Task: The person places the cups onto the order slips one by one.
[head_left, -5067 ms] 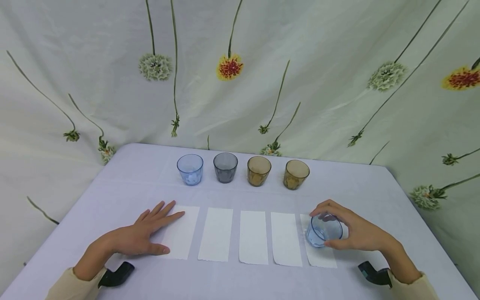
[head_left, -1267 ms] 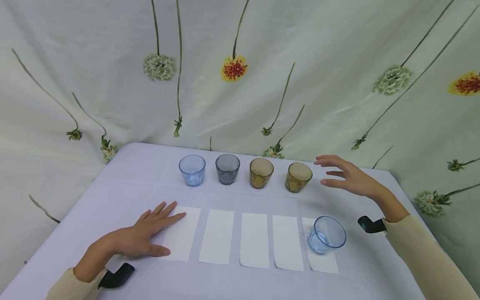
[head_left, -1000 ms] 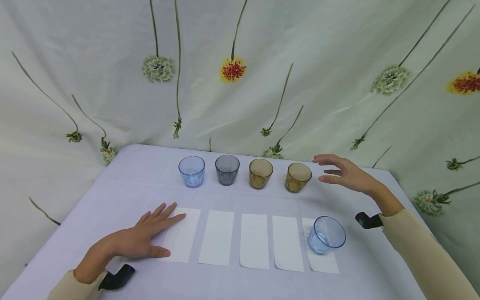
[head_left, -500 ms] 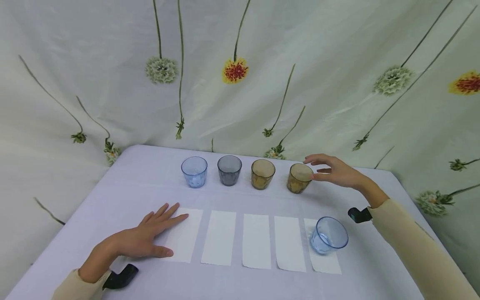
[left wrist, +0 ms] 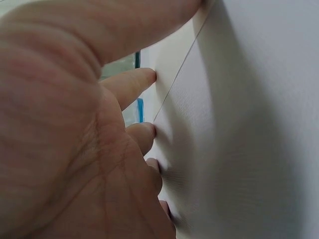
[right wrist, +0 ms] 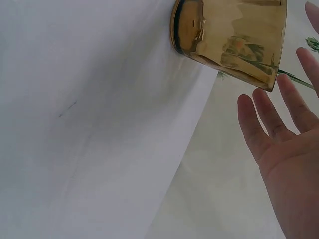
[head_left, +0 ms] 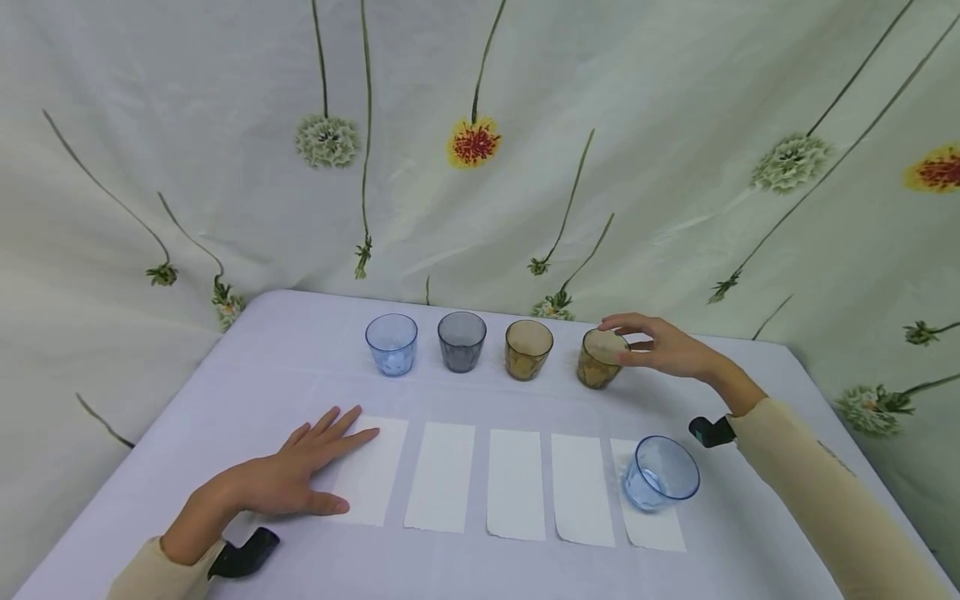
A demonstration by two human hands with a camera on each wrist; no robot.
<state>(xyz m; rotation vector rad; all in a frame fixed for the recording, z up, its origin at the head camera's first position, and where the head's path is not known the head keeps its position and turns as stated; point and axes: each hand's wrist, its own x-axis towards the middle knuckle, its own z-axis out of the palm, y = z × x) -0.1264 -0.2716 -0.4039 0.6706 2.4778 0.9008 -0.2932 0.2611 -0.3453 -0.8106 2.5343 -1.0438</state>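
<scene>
My right hand (head_left: pixel 663 346) is at the rightmost amber glass (head_left: pixel 597 367), thumb and fingers on either side of its rim. In the right wrist view the fingers of this hand (right wrist: pixel 294 144) are loosely extended beside the rim of the amber glass (right wrist: pixel 239 40), not curled round it. My left hand (head_left: pixel 288 475) rests with spread fingers on the table, fingertips at the leftmost white paper slip (head_left: pixel 372 479). The left wrist view shows its fingers (left wrist: pixel 129 84) stretched out along the paper's edge. A blue glass (head_left: pixel 660 475) stands upright on the rightmost paper slip (head_left: pixel 652 533).
Along the back of the white table (head_left: pixel 450 567) stand another blue glass (head_left: pixel 392 346), a grey glass (head_left: pixel 461 343) and a second amber glass (head_left: pixel 528 352). Several paper slips lie in a row in front. A flowered cloth (head_left: pixel 660 100) hangs behind the table.
My right hand let go of the blue glass on the rightmost slip, moved back, then leftward to the rightmost amber glass. The left hand stays in place.
</scene>
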